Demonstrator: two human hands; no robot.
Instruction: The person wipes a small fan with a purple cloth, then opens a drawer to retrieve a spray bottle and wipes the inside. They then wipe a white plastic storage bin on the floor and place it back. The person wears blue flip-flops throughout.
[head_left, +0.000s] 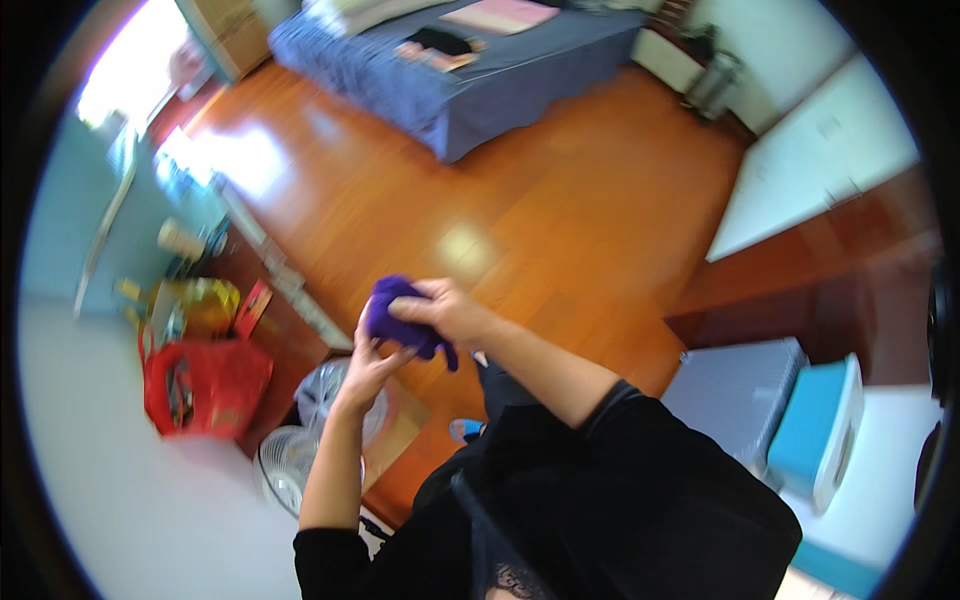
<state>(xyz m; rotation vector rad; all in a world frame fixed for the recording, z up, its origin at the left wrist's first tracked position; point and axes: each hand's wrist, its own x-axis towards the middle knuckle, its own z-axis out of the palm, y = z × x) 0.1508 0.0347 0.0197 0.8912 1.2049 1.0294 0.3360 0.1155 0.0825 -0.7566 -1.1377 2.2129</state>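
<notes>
A bunched purple cloth (394, 319) is held up in front of my body, over the wooden floor. My left hand (367, 367) grips it from the left and below, with fingers partly behind the fabric. From the right, my right hand (446, 311) pinches the cloth, its thumb lying across the front. A narrow end of the fabric hangs down between the hands. How the cloth is folded, and what kind of item it is, I cannot tell.
On the left, a dark red desk (289, 349) carries a red bag (240, 382). A white fan (289, 465) stands below it. Ahead is a bed (495, 97) with a blue-grey cover. At right are a grey box (735, 390) and a teal-and-white container (806, 420).
</notes>
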